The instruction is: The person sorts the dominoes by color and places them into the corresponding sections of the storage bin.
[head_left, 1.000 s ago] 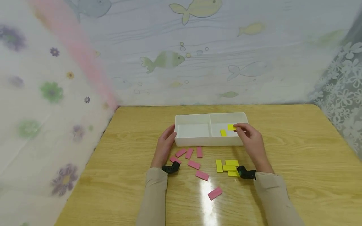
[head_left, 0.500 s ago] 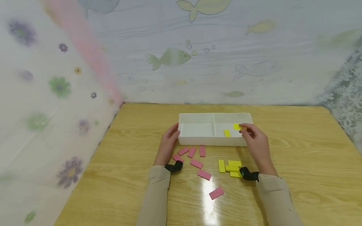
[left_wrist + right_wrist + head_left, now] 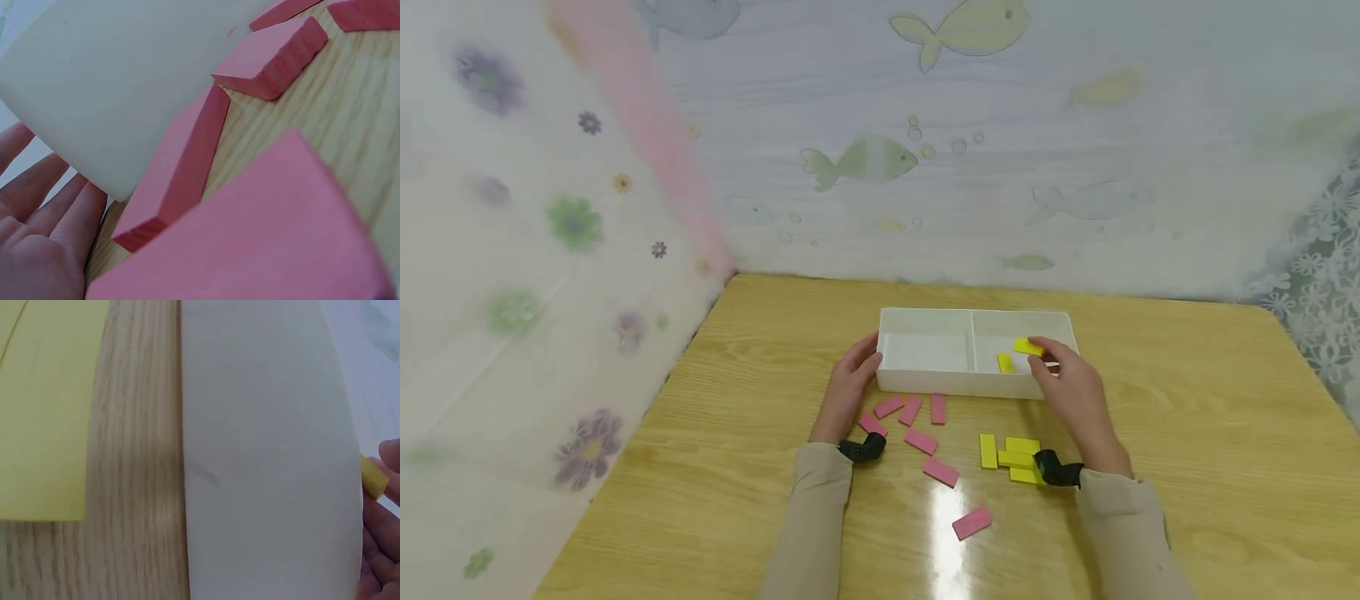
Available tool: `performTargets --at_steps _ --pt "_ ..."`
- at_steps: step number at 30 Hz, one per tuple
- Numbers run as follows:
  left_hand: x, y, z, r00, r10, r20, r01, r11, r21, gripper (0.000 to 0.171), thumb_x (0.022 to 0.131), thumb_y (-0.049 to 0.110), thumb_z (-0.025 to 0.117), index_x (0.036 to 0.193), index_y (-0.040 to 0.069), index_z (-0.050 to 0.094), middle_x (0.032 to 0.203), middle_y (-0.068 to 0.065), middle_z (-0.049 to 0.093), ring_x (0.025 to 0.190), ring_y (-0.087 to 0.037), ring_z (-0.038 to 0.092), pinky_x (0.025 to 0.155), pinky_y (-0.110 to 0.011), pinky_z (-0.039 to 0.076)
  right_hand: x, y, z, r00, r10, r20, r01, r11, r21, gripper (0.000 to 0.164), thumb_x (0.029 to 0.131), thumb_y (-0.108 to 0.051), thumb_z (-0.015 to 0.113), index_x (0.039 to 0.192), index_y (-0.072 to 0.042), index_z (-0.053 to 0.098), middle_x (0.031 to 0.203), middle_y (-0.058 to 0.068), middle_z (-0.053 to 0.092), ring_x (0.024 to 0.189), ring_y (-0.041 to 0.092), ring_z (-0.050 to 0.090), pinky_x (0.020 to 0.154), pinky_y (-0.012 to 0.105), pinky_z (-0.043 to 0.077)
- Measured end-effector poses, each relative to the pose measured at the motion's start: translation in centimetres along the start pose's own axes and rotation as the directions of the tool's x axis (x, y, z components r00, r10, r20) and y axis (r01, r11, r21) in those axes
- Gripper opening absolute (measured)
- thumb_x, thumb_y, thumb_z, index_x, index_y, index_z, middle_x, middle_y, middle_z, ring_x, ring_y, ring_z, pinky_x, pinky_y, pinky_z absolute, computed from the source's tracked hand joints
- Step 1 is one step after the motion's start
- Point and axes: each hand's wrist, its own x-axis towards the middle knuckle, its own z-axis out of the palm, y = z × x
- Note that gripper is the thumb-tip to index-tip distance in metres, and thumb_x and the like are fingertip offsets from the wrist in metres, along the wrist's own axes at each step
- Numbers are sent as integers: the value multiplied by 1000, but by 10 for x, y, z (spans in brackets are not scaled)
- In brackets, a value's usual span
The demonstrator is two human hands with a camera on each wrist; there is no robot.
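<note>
A white two-compartment box [image 3: 925,382] stands on the table. My left hand [image 3: 844,392] rests against its left end; in the left wrist view, extended fingers [image 3: 39,184] touch that end. My right hand [image 3: 1075,396] reaches over the front wall into the right compartment and pinches a yellow block [image 3: 1026,346] at its right end. Only a corner of this block [image 3: 374,478] shows past the wall in the right wrist view. Another yellow block [image 3: 1005,362] lies in the same compartment, left of the held one. No blocks show in the left compartment.
Several pink blocks [image 3: 921,441] are scattered before the box, some close to its front wall. Several yellow blocks [image 3: 987,452] lie together near my right wrist, partly overlapping. Patterned cloths [image 3: 865,233] hang behind and left of the wooden table [image 3: 1210,417].
The head view has shifted, moving the whole scene. My right hand has drawn slightly left over the compartment, and the pinched yellow block has tilted. My left hand stays at the box's end.
</note>
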Motion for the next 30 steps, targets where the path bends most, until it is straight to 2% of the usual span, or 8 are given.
performTargets --at_steps 3,6,9,11,15,20,27,30 --pt "-7 -10 0 1000 -13 -28 13 1000 4 43 91 28 51 132 18 43 134 0 42 122 -13 38 98 -33 32 -5 0 3 998 -58 -16 56 996 -72 32 92 -21 49 121 -8 54 101 12 58 85 26 54 70 40 45" --pt "-14 -15 2 999 5 -49 -4 1000 23 43 91 30 52 131 19 45 133 1 42 121 -12 39 98 -33 33 -10 2 6 992 -119 -50 111 984 -142 25 90 -16 53 113 -9 60 89 8 58 76 21 51 64 35 42" --pt "-21 -18 6 998 12 -60 -9 999 47 43 90 32 52 131 20 45 133 3 43 120 -10 40 97 -33 34 -15 5 7 983 -162 -81 145 973 -181 18 88 -13 55 104 -9 64 85 7 58 74 20 50 61 34 40" --pt "-21 -18 6 998 7 -57 -3 998 55 44 90 33 52 131 20 45 133 3 43 119 -10 41 97 -33 34 -16 7 9 980 -173 -102 152 970 -189 16 87 -11 56 100 -8 66 85 8 60 76 22 50 62 36 41" --pt "-21 -19 4 999 -2 -53 6 998 62 43 91 31 51 132 19 44 133 2 43 119 -11 41 98 -34 34 -17 7 11 978 -184 -98 161 966 -204 17 88 -12 55 99 -5 66 91 13 62 83 29 50 70 43 42" --pt "-22 -20 4 999 -9 -53 12 998 67 44 90 31 52 132 20 44 133 2 43 120 -12 41 98 -35 34 -18 5 14 982 -175 -73 153 959 -237 24 91 -16 48 101 -4 66 99 18 62 91 37 47 82 49 34" --pt "-20 -19 5 999 1 -55 4 996 91 45 89 36 52 132 23 44 132 5 44 119 -9 41 97 -33 34 -18 1 14 987 -149 -67 125 954 -274 31 94 -21 41 105 -6 65 105 17 60 95 38 45 81 55 29" --pt "-20 -17 6 999 6 -53 -2 996 89 46 89 35 52 132 22 44 132 3 44 118 -9 41 97 -33 34 -19 1 14 989 -138 -44 121 953 -279 32 95 -23 39 108 -7 64 108 17 60 98 38 45 83 56 27"
